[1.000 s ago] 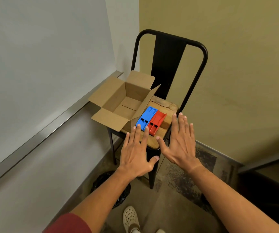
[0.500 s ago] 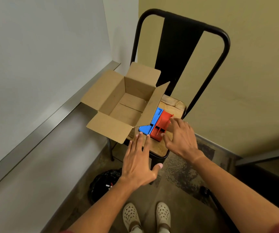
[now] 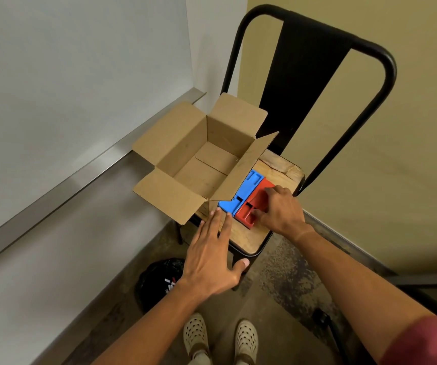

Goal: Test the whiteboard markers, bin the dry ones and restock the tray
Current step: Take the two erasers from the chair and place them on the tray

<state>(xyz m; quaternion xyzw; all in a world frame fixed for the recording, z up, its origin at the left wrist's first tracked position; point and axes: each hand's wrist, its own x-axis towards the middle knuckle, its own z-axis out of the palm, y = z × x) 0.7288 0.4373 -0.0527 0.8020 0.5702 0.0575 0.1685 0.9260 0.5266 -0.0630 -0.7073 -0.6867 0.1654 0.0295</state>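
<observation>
A blue plastic holder (image 3: 241, 196) and a red plastic holder (image 3: 254, 206) lie side by side on the wooden seat of a black chair (image 3: 246, 239). My right hand (image 3: 282, 210) grips the red holder, thumb on its near part and fingers curled over its far edge. My left hand (image 3: 212, 255) hovers flat with straight fingers, its fingertips just short of the blue holder. An open cardboard box (image 3: 204, 164) with nothing visible inside stands on the seat's left side. No markers are seen on the seat.
A whiteboard (image 3: 67, 75) with a metal tray ledge (image 3: 85, 171) fills the left wall. A black bin bag (image 3: 156, 281) with small items inside sits on the floor under it. The chair back (image 3: 309, 75) rises against a yellow wall. My feet show at the bottom.
I have stepped closer to the chair. My right hand moved from hovering beside the seat onto the red holder and curled round it. My left hand stays flat near the blue holder.
</observation>
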